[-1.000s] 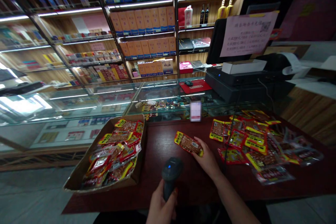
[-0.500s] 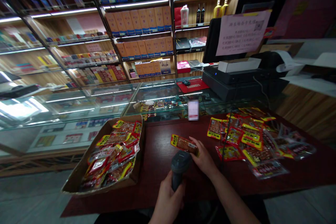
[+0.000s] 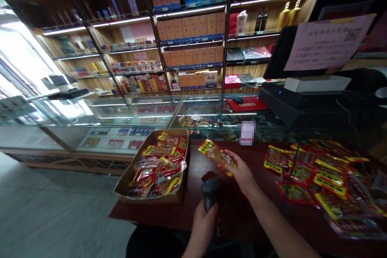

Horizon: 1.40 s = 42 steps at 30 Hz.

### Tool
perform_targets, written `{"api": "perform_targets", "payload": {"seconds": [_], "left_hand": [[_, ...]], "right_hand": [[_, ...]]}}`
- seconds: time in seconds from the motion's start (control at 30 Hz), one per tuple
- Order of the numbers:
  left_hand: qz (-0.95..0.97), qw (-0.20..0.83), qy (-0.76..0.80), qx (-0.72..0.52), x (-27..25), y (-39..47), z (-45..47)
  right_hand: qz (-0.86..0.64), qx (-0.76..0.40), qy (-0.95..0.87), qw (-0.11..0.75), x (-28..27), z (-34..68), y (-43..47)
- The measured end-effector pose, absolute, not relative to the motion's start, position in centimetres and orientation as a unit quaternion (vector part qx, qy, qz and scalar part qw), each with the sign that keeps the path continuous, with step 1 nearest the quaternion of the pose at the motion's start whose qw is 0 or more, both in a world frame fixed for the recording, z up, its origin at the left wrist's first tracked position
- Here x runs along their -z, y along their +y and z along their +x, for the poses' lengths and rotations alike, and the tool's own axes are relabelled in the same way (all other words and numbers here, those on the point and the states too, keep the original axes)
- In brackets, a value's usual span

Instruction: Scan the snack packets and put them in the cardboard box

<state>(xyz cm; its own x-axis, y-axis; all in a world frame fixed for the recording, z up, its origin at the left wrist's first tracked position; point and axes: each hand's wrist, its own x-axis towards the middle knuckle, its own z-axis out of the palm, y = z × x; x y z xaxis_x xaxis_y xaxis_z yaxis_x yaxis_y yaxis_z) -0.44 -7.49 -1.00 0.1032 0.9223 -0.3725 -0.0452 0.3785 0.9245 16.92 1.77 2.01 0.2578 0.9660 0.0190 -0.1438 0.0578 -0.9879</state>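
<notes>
My left hand (image 3: 204,221) is wrapped round the handle of a dark grey barcode scanner (image 3: 211,188), whose head points away from me over the table. My right hand (image 3: 241,171) pinches the right end of a flat snack packet (image 3: 216,156) with red and yellow edges and brown contents. The packet is tilted, above and slightly right of the scanner, apart from it. On the left, an open cardboard box (image 3: 118,188) holds many similar packets (image 3: 172,167). More packets (image 3: 329,179) lie in a loose heap to the right of my right forearm.
All this is on a dark red wooden table (image 3: 196,209). Behind it runs a glass display counter (image 3: 136,107) with a mouse on a red mat (image 3: 248,107). A monitor (image 3: 281,54) with a paper sign stands at the back right. Stocked shelves (image 3: 193,40) line the wall.
The view has swung left, so the scene sits further right. My right hand has lifted the packet up and away from the scanner. Both hands keep their holds.
</notes>
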Motion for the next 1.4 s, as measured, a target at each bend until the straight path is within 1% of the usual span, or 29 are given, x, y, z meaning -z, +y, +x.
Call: {"api": "perform_targets", "payload": {"seconds": [0.1, 0.2, 0.27, 0.33, 0.4, 0.47, 0.53, 0.6, 0.67, 0.7, 0.73, 0.8, 0.87, 0.9, 0.97, 1.07, 1.2, 1.4], "left_hand": [[0.399, 0.624, 0.546, -0.392, 1.4, -7.2, -0.4], [0.403, 0.615, 0.547, -0.4, 1.8, -7.0, -0.3], [0.405, 0.607, 0.548, -0.409, 1.9, -6.9, -0.3], [0.406, 0.604, 0.547, -0.415, 1.9, -7.0, -0.5], [0.406, 0.607, 0.544, -0.414, 1.7, -7.1, -0.6], [0.404, 0.613, 0.543, -0.407, 1.5, -7.3, -0.7], [0.401, 0.617, 0.546, -0.399, 1.5, -7.4, -0.7], [0.398, 0.619, 0.55, -0.395, 1.7, -7.3, -0.6], [0.396, 0.617, 0.553, -0.395, 1.9, -7.2, -0.5], [0.397, 0.615, 0.554, -0.397, 2.0, -7.1, -0.4], [0.398, 0.613, 0.554, -0.398, 2.1, -7.1, -0.4], [0.403, 0.612, 0.551, -0.399, 2.1, -7.2, -0.3], [0.411, 0.612, 0.547, -0.397, 1.9, -7.3, -0.3], [0.416, 0.611, 0.546, -0.395, 1.8, -7.4, -0.4], [0.423, 0.606, 0.548, -0.391, 1.7, -7.4, -0.5], [0.424, 0.601, 0.556, -0.388, 1.9, -7.4, -0.5], [0.419, 0.605, 0.556, -0.387, 1.7, -7.3, -0.4], [0.43, 0.613, 0.55, -0.371, 1.1, -7.3, -0.4]], "right_hand": [[-0.442, -0.535, -0.389, 0.606, -6.1, 9.8, 5.8], [-0.382, -0.633, -0.353, 0.574, -9.4, 3.2, 9.4], [-0.347, -0.681, -0.346, 0.544, -10.5, 0.2, 10.8], [-0.335, -0.688, -0.364, 0.531, -10.2, -1.2, 11.1], [-0.335, -0.659, -0.397, 0.544, -8.6, -0.5, 10.8], [-0.349, -0.592, -0.435, 0.581, -6.2, 2.4, 10.1], [-0.408, -0.479, -0.471, 0.618, -3.7, 7.3, 9.1], [-0.519, -0.319, -0.499, 0.616, -1.6, 13.7, 7.7], [-0.647, -0.14, -0.508, 0.552, -0.1, 20.4, 6.1], [-0.711, -0.062, -0.485, 0.505, 0.5, 23.4, 5.3], [-0.766, -0.006, -0.459, 0.45, 1.0, 26.0, 4.6], [-0.833, 0.059, -0.433, 0.341, 1.8, 29.5, 3.2], [-0.847, 0.085, -0.454, 0.263, 2.5, 30.5, 2.1], [-0.837, 0.093, -0.482, 0.241, 2.8, 30.1, 1.6], [-0.795, 0.097, -0.553, 0.228, 3.4, 28.1, 0.6], [-0.747, 0.066, -0.612, 0.252, 4.2, 24.5, -0.9], [-0.758, 0.028, -0.578, 0.3, 5.0, 22.6, -2.3], [-0.758, -0.025, -0.549, 0.351, 4.8, 23.5, -2.0]]}}
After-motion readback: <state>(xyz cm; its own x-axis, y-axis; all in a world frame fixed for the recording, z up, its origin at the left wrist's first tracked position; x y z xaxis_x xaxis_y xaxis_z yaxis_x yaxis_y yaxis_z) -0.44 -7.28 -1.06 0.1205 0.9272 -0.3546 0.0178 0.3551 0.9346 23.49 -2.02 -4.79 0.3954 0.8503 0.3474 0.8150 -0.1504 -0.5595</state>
